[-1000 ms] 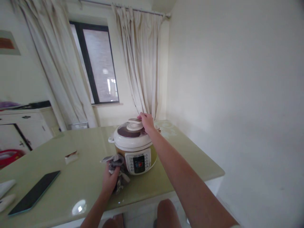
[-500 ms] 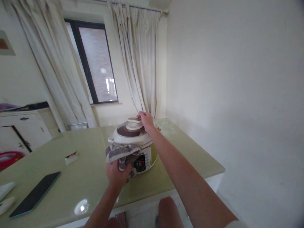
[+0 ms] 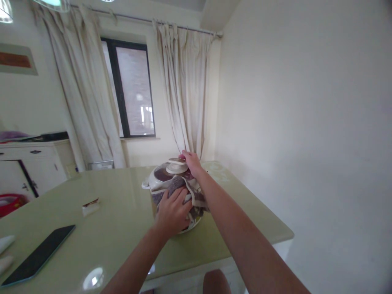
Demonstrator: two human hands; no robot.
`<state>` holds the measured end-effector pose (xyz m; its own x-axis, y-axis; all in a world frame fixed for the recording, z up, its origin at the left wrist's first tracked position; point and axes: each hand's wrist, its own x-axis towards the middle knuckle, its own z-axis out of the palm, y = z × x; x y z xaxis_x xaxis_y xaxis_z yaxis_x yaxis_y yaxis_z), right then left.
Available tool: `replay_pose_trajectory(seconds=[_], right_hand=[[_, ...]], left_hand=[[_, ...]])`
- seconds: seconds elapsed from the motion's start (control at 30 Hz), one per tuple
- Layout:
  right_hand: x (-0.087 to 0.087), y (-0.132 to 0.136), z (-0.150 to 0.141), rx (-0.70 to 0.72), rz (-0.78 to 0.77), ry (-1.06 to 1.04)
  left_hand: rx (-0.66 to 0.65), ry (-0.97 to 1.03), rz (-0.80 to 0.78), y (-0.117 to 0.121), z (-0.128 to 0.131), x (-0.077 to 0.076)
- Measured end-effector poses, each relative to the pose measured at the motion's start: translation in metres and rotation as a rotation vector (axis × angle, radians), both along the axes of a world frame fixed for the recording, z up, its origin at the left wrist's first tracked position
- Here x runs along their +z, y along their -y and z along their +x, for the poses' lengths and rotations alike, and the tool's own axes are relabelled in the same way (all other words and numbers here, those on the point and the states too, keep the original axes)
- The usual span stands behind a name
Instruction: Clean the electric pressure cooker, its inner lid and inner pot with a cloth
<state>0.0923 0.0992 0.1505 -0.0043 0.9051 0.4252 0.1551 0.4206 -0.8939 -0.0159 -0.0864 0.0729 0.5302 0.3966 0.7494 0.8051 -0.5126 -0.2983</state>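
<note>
A white electric cooker (image 3: 146, 185) stands on the table, topped by a lid (image 3: 161, 173) with a dark see-through ring and a pale knob (image 3: 176, 167). My right hand (image 3: 192, 162) is closed at the knob's right side, its fingertips partly hidden behind it. My left hand (image 3: 175, 210) presses a bunched grey-and-white towel (image 3: 197, 199) against the cooker's front, fingers curled over the cloth. The towel and hand cover the control panel.
The cooker rests on a glossy green table (image 3: 122, 212). A dark tablet-like slab (image 3: 39, 253) lies at the left, with white objects (image 3: 6, 245) beside it. Farther back is a small white packet (image 3: 91, 207). A wall (image 3: 300, 122) rises on the right.
My left hand has slid the towel rightward across the cooker's front, over the control panel. My right hand stays at the lid's knob. The view has tilted up slightly.
</note>
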Motion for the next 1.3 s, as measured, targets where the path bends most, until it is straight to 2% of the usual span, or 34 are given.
replay_pose_trajectory(seconds=[0.13,0.27,0.37,0.5,0.6,0.73,0.83,0.97,1.07,1.17,1.23,1.3], right_hand=[[0.005,-0.007,0.009,0.136,-0.017,0.065],[0.023,-0.011,0.027,0.271,-0.083,0.216],[0.042,-0.013,0.027,0.293,-0.076,0.455],[0.058,-0.019,0.009,0.196,0.098,0.707],[0.061,-0.026,0.001,0.158,0.128,0.76],[0.058,-0.03,0.002,0.141,0.101,0.76],[0.056,-0.03,0.001,0.11,0.111,0.789],[0.054,-0.031,-0.004,0.03,0.133,0.716],[0.055,-0.03,-0.006,0.06,0.06,0.795],[0.059,-0.024,-0.007,0.069,0.027,0.836],[0.061,-0.017,-0.007,0.059,0.012,0.848],[0.06,-0.01,-0.008,0.026,0.003,0.863]], left_hand=[[0.059,0.044,-0.219,-0.014,0.022,0.054],[0.14,0.091,-0.385,-0.034,0.04,0.089],[0.184,0.107,-0.482,-0.047,0.051,0.101],[0.173,0.05,-0.438,-0.055,0.067,0.099],[0.045,-0.05,-0.38,-0.055,0.074,0.084],[-0.165,-0.3,-0.329,-0.04,0.071,0.049],[-0.262,-0.429,-0.3,-0.025,0.057,0.019],[-0.307,-0.445,-0.218,-0.011,0.024,-0.017],[-0.386,-0.373,-0.048,-0.007,-0.01,-0.045],[-0.364,-0.175,0.082,-0.009,-0.045,-0.073],[-0.303,-0.023,0.083,-0.013,-0.063,-0.09],[-0.194,0.253,0.05,-0.02,-0.075,-0.103]])
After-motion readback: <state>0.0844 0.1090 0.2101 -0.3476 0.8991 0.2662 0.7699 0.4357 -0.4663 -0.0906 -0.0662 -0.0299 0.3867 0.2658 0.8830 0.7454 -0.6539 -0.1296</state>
